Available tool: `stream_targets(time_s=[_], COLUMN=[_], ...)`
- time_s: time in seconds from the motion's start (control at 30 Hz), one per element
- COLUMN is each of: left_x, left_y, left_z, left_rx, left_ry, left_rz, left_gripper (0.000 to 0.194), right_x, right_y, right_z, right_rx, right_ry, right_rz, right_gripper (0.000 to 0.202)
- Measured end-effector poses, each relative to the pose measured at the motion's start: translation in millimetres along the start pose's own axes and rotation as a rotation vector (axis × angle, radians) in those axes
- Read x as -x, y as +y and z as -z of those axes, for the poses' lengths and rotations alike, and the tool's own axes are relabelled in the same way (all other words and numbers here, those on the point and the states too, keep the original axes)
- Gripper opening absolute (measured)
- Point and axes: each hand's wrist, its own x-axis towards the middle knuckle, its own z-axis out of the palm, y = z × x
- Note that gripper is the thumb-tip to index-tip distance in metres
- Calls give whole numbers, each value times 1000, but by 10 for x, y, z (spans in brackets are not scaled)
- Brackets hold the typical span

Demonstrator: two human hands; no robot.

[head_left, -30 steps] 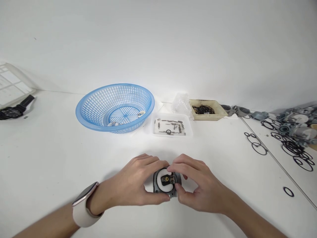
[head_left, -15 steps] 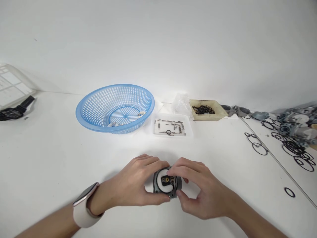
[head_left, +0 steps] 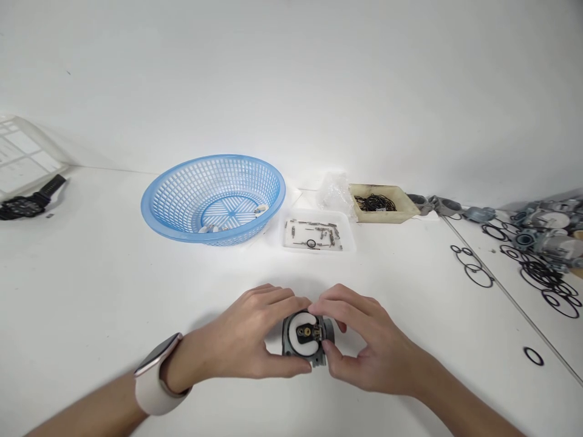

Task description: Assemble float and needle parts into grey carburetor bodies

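Note:
A grey metal carburetor lies on the table in front of me, its open side facing up. Inside it sits a white C-shaped float around a dark centre with a brass jet. My left hand grips the body from the left, fingers at the far side and thumb at the near side. From the right, my right hand has its index finger at the float's far end and its thumb against the body near the small metal hinge parts. Anything tiny between those fingertips is hidden.
Behind are a blue basket with a few white floats, a white tray of small metal parts, and a yellowish bin of black rings. Black O-rings and more carburetors lie right. A black wristwatch rests left.
My right thumb and index finger have shifted slightly on the carburetor; the index finger moved toward the far edge, uncovering more of the float. My left hand keeps its grip.

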Motion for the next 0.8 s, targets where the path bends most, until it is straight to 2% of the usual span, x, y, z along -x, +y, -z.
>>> stream_targets(time_s=[0.57,0.8], left_x=[-8,-1], left_y=[38,29], left_z=[26,14], left_rx=[-13,-37], left_ry=[-11,-4], left_rz=[27,27], left_gripper=[50,48], right_x=[2,14], right_y=[-8,7], right_z=[-6,8], right_rx=[0,-38], right_ry=[-24,6], right_rz=[2,-10], right_gripper=[44,53])
